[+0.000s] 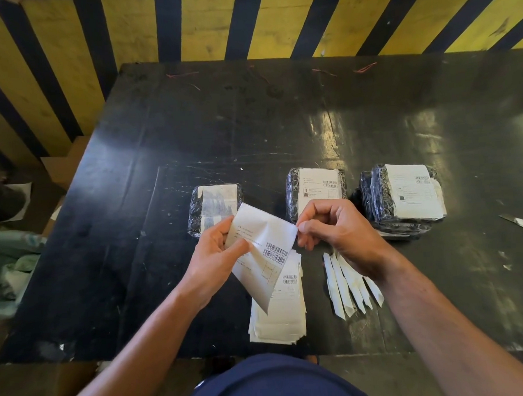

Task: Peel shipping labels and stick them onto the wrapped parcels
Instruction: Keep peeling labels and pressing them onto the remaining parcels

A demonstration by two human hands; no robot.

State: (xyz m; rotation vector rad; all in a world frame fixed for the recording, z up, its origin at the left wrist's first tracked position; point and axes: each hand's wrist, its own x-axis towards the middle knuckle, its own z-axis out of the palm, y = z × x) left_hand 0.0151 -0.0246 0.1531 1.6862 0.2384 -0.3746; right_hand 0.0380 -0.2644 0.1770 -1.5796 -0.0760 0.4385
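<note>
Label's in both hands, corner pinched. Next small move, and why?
Probably pull the right hand away to strip the backing. It pinches the corner of the shipping label that the left hand holds above the label stack. The leftmost parcel seems to lack a clean label like the other two, so likely stick it there.

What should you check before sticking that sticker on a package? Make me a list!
1. Label held by both the left hand and right hand: ok.
2. Backing peeled off: cannot tell.
3. Left parcel has no clean label on it: ok.
4. Way to that parcel free: ok.
5. Middle parcel and right stack already labelled: ok.
6. Spare labels within reach: ok.
</note>
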